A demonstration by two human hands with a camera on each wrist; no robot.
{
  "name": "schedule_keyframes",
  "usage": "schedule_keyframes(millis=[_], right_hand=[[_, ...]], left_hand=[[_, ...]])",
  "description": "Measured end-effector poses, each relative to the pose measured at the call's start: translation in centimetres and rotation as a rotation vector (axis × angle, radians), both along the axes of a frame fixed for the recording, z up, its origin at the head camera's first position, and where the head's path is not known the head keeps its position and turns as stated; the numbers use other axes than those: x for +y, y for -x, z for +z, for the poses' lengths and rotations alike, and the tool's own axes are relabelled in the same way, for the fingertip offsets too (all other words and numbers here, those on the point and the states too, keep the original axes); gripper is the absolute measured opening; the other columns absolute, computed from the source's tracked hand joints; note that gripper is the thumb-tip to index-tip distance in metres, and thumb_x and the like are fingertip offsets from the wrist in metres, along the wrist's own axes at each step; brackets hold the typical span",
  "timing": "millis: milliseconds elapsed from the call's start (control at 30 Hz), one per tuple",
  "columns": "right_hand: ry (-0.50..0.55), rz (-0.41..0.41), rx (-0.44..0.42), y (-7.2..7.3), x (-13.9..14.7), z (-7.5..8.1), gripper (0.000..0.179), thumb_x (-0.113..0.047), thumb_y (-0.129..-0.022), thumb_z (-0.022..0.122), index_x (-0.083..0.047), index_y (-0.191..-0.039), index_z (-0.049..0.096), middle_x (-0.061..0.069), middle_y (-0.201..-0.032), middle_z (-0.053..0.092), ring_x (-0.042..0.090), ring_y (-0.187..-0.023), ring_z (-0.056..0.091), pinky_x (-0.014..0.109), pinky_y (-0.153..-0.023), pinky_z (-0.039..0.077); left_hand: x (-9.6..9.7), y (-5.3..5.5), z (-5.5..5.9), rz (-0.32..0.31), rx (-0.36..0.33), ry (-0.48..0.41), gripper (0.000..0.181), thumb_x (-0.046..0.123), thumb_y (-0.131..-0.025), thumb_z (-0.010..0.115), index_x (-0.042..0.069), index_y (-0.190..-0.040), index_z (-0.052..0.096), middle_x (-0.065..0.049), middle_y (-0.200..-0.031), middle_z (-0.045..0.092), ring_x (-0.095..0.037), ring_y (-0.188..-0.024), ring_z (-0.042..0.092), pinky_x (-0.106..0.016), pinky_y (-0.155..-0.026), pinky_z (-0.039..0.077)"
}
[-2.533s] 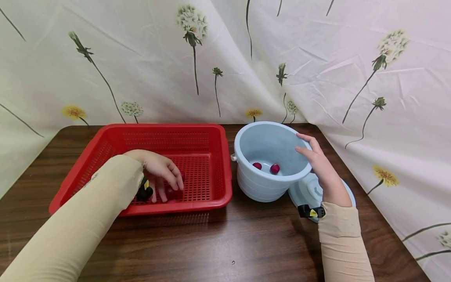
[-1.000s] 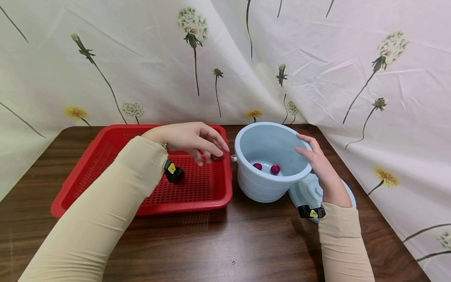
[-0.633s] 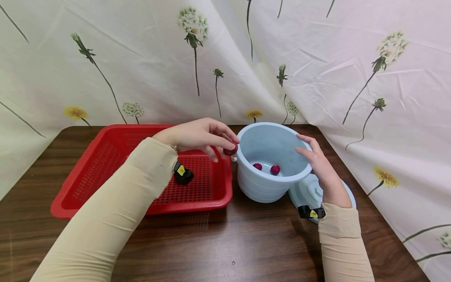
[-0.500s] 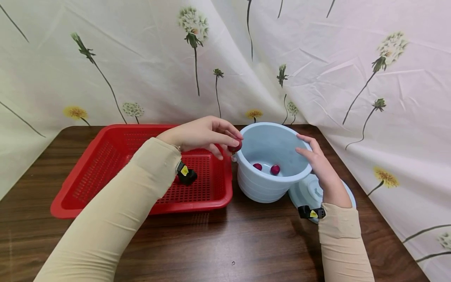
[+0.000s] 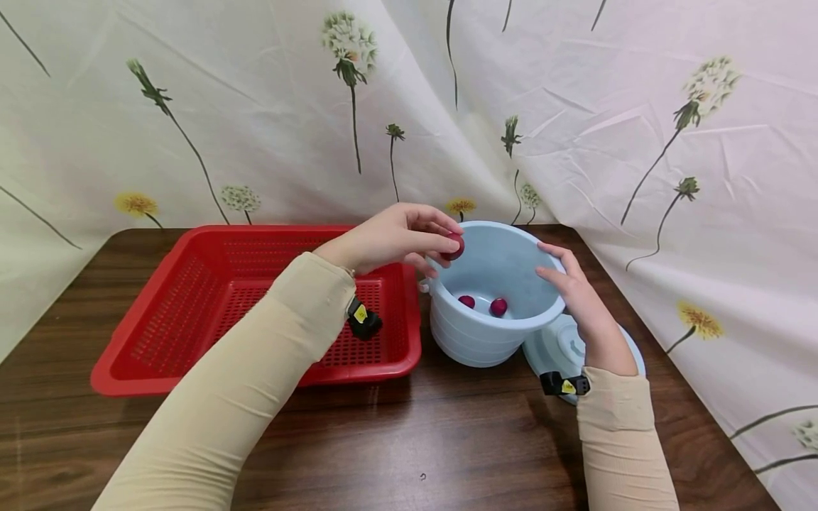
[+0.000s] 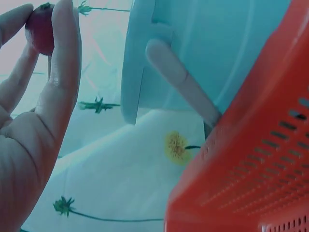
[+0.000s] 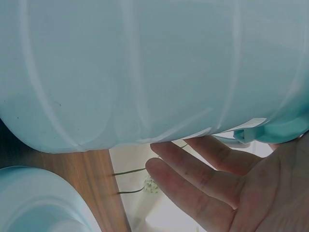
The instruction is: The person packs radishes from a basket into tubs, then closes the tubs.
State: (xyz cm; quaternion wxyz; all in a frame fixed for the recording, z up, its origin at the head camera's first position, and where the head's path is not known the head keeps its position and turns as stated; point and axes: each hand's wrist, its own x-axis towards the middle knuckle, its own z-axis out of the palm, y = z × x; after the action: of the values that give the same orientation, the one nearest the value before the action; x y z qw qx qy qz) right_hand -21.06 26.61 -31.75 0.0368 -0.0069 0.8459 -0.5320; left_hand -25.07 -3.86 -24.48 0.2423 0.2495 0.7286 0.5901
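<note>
My left hand (image 5: pixel 399 238) pinches a small round red radish (image 5: pixel 454 247) between thumb and fingertips, over the left rim of a light blue bucket (image 5: pixel 486 348). In the left wrist view the radish (image 6: pixel 40 30) shows a short stub at its top. Two more radishes, a left one (image 5: pixel 467 301) and a right one (image 5: pixel 498 306), lie on the bucket's floor. My right hand (image 5: pixel 578 291) holds the bucket's right rim, thumb inside. In the right wrist view that hand's fingers (image 7: pixel 193 193) lie along the bucket's outer wall (image 7: pixel 145 72).
A red perforated basket (image 5: pixel 383 370) stands left of the bucket, close beside it; my left forearm hides part of its inside. A light blue lid (image 5: pixel 629 355) lies on the wooden table (image 5: pixel 447 440), partly under my right wrist. A flowered cloth (image 5: pixel 268 106) hangs behind.
My left hand has come up out of the red basket with a radish and moved right to the bucket's rim. The right hand has stayed on the bucket.
</note>
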Motion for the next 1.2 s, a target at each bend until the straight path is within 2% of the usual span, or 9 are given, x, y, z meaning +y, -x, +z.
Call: schedule_keyframes(millis=[200,500,633,800,1033,1200], right_hand=[[-0.001,-0.001,-0.001,0.2,0.1,-0.1,0.060,-0.033,-0.104,0.041,-0.017,-0.158,0.018,0.016,-0.163,0.010,0.040,-0.137,0.035,0.046,-0.097,0.042],[0.000,0.001,0.001,0.2,0.3,-0.2,0.060,-0.033,-0.104,0.040,-0.016,-0.157,0.018,0.017,-0.162,0.010,0.041,-0.136,0.035,0.046,-0.096,0.043],[0.000,0.001,-0.002,0.2,0.2,-0.1,0.060,-0.033,-0.104,0.040,-0.016,-0.157,0.018,0.017,-0.162,0.009,0.041,-0.137,0.034,0.048,-0.097,0.042],[0.004,-0.002,-0.003,0.1,0.2,-0.1,0.060,-0.033,-0.104,0.040,-0.016,-0.157,0.018,0.017,-0.162,0.010,0.041,-0.137,0.034,0.049,-0.098,0.042],[0.005,0.002,-0.002,0.1,0.1,0.0,0.059,-0.032,-0.104,0.040,-0.015,-0.157,0.019,0.017,-0.162,0.010,0.041,-0.135,0.036,0.043,-0.094,0.043],[-0.001,-0.001,0.002,0.0,0.0,0.0,0.060,-0.032,-0.104,0.040,-0.015,-0.157,0.019,0.018,-0.162,0.011,0.040,-0.135,0.036,0.043,-0.093,0.044]], left_hand=[[2.0,-0.3,-0.5,0.070,-0.009,-0.089,0.032,0.014,-0.093,0.069,0.009,-0.124,0.062,-0.013,-0.118,0.063,-0.033,-0.103,0.068,-0.043,-0.083,0.060],[4.6,-0.9,-1.5,0.159,0.055,-0.149,0.033,0.015,-0.092,0.071,0.008,-0.124,0.062,-0.011,-0.116,0.060,-0.034,-0.101,0.069,-0.040,-0.079,0.061],[5.4,-1.0,-1.8,0.186,0.107,-0.136,0.035,0.016,-0.091,0.072,0.009,-0.123,0.062,-0.009,-0.116,0.060,-0.026,-0.093,0.069,-0.038,-0.076,0.061],[6.0,-0.9,-2.1,0.196,0.156,-0.101,0.036,0.015,-0.091,0.072,0.007,-0.124,0.061,-0.009,-0.116,0.059,-0.024,-0.091,0.068,-0.037,-0.074,0.062],[6.2,-0.8,-2.8,0.245,0.140,-0.094,0.033,0.015,-0.091,0.072,0.010,-0.121,0.062,-0.008,-0.114,0.061,-0.024,-0.088,0.067,-0.038,-0.072,0.062],[6.2,-0.7,-3.0,0.239,0.145,-0.051,0.034,0.017,-0.091,0.072,0.011,-0.123,0.061,-0.008,-0.115,0.060,-0.024,-0.088,0.067,-0.039,-0.074,0.061]])
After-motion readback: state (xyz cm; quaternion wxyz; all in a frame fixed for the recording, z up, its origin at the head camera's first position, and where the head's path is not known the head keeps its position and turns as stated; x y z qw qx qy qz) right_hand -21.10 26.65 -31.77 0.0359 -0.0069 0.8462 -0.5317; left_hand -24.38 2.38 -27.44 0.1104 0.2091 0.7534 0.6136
